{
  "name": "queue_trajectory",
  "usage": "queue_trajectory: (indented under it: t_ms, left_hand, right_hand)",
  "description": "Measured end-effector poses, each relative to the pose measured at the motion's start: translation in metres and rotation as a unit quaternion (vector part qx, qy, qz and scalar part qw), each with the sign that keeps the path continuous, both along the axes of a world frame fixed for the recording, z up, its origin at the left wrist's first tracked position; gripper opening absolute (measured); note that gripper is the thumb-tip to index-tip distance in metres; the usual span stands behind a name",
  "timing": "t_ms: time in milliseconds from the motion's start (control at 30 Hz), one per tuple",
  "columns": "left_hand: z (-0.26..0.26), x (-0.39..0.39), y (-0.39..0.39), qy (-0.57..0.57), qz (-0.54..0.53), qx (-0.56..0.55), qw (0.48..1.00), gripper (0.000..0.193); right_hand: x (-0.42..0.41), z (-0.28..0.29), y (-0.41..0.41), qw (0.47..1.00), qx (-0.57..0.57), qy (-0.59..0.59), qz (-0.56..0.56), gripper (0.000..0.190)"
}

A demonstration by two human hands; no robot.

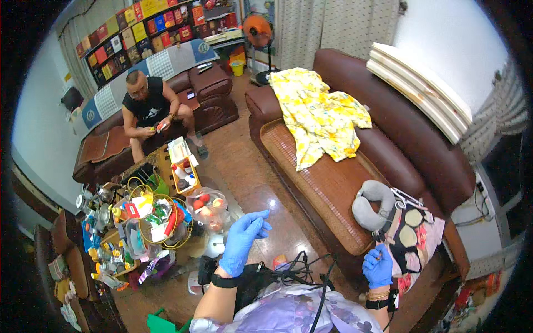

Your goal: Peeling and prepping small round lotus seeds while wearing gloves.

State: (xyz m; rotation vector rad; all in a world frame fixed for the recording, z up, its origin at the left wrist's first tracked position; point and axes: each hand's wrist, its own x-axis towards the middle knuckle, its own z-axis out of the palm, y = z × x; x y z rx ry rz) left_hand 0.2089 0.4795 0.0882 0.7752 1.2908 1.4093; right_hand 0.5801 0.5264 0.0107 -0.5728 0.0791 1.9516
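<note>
My left hand point(245, 239), in a blue glove, is raised over the floor beside the low table, fingers extended and holding nothing visible. My right hand point(378, 266), also gloved in blue, has curled fingers near the sofa's front edge; whether it grips something small is unclear. Just beyond it, a grey neck pillow point(372, 204) lies on the sofa's woven mat point(322, 191). Beside the pillow are white hangers point(406, 197) and a black garment with beige cups point(408, 237), on pink patterned cloth point(431, 227). Farther along the sofa lies a yellow-and-white floral garment point(320, 116).
A cluttered low table on the left bears a wire basket point(143, 216), an orange tray point(185, 177) and a plastic bag of fruit point(208, 206). Another person point(145, 100) sits on the far sofa, holding something small. Black cables point(302, 268) hang before me. A fan point(258, 31) stands behind.
</note>
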Motion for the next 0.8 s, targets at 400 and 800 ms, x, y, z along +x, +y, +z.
queue_trajectory:
  t_ms: [400, 800]
  left_hand:
    - [0.006, -0.069, 0.087, -0.006, 0.082, 0.006, 0.997, 0.028]
    - [0.001, -0.081, 0.160, -0.010, 0.298, -0.008, 0.955, 0.028]
  right_hand:
    - [-0.093, -0.003, 0.168, 0.991, 0.002, -0.036, 0.132, 0.025]
    - [-0.190, -0.004, 0.367, 0.951, 0.001, -0.058, 0.304, 0.024]
